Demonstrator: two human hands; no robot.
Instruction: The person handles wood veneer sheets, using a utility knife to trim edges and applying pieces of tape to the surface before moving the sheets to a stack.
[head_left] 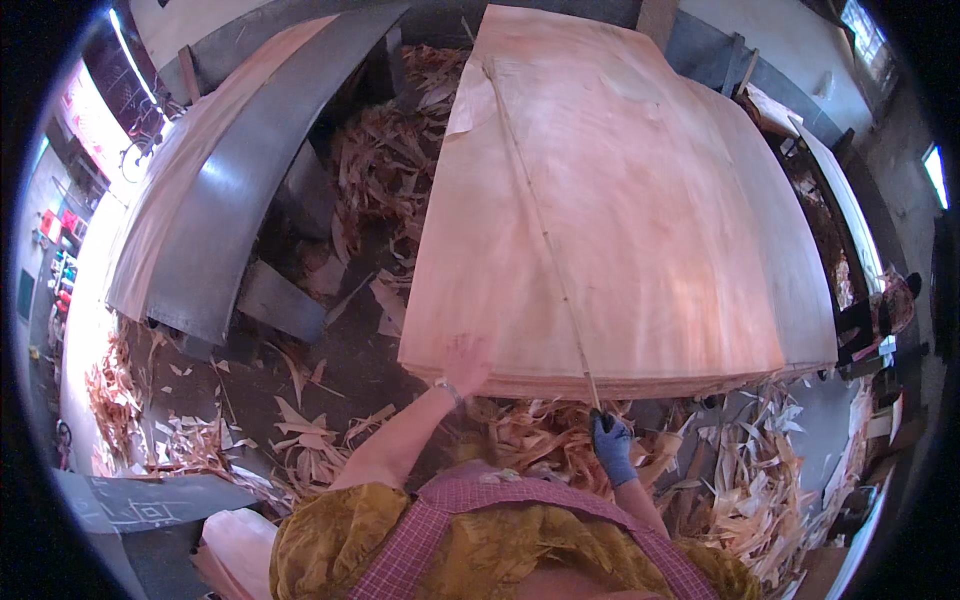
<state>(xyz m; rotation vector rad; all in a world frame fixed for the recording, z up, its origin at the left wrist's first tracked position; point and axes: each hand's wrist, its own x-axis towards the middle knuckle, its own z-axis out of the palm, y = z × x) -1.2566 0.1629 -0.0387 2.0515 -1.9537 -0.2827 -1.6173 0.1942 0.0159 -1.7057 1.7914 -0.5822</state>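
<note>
A broad stack of thin wood veneer sheets (640,220) lies in front of me, its near edge layered. My bare left hand (466,364) rests flat on the stack's near left corner, fingers stretched out. A watch or bracelet circles that wrist. My right hand (612,448), in a blue glove, is closed around the near end of a long thin bamboo stick (545,235), just off the stack's near edge. From there the stick runs up and slightly left across the top sheet to its far left part. Near the far left edge, the top sheet looks torn or folded.
To the left stands a long dark metal-topped table (235,180) with veneer along its far side. Torn veneer scraps (385,165) heap between it and the stack. More scraps (755,490) cover the floor at the near right. A grey panel (150,500) stands at the lower left.
</note>
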